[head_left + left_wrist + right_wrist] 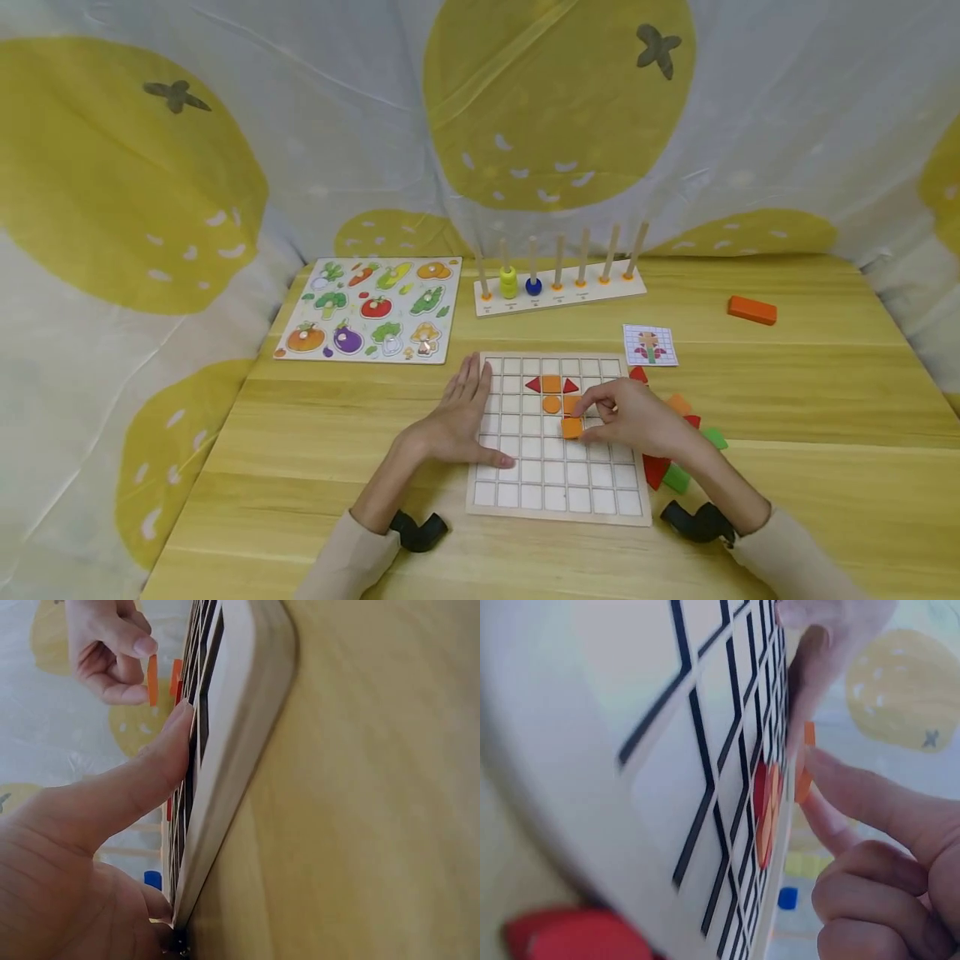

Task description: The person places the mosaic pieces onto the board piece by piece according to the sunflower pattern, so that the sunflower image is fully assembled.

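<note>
A wooden grid board (531,472) lies on the table. Its left side is under my left hand (467,421), which rests there with fingers spread and thumb over the lower cells. Between thumb and fingertips, my right hand (628,417) pinches an orange square tile (572,428), seen edge-on in the left wrist view, raised over the board. Close by, on the board, are an orange square (551,384) with a red triangle (533,384) and another red triangle (571,386) beside it. Below are an orange disc (552,405) and a second orange square (572,404), partly hidden by the right hand.
Loose red and green pieces (677,478) lie right of the board, partly beneath the right forearm. A pattern card (650,345) is behind them. Farther back stand a vegetable puzzle (360,333) and a peg rack (600,292). An orange block (752,310) lies far right.
</note>
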Demonstrator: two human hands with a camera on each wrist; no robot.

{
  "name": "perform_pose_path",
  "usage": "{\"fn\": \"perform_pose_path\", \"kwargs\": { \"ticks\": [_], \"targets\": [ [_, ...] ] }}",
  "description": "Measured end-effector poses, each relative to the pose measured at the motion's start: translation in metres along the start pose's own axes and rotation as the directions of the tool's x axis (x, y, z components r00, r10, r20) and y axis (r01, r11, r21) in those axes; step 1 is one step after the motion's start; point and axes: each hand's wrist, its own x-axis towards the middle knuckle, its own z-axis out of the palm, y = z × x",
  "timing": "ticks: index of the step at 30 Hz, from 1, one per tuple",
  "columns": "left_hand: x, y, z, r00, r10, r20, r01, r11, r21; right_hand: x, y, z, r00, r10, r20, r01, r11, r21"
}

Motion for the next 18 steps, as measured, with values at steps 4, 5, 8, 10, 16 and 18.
{"fn": "perform_pose_path", "kwargs": {
  "ticks": [4, 5, 8, 10, 16, 18],
  "targets": [
    [0.002, 0.001, -0.001, 1.000, -0.008, 0.003, 0.008, 1.000, -0.003, 0.008, -0.008, 0.009, 0.999, -0.001, -0.044, -0.002, 0.997, -0.071],
    [0.002, 0.000, -0.001, 1.000, -0.010, 0.004, 0.010, 1.000, -0.004, 0.009, -0.009, 0.011, 0.999, 0.007, -0.053, -0.011, 0.997, -0.080],
    [0.002, 0.001, -0.002, 1.000, -0.019, 0.010, 0.019, 1.000, 0.003, 0.013, -0.011, 0.015, 0.997, 0.021, -0.074, -0.028, 0.994, -0.103],
    [0.002, 0.001, -0.002, 1.000, -0.025, 0.011, 0.025, 1.000, 0.013, 0.014, -0.011, 0.016, 0.996, 0.032, -0.078, -0.039, 0.994, -0.100],
    [0.002, 0.001, -0.002, 0.999, -0.033, 0.017, 0.032, 0.999, 0.035, 0.015, -0.008, 0.016, 0.996, 0.044, -0.078, -0.048, 0.998, -0.043],
    [0.002, 0.002, -0.002, 0.999, -0.032, 0.018, 0.031, 0.999, 0.032, 0.015, -0.007, 0.016, 0.996, 0.043, -0.078, -0.046, 0.998, -0.033]
  ]
}}
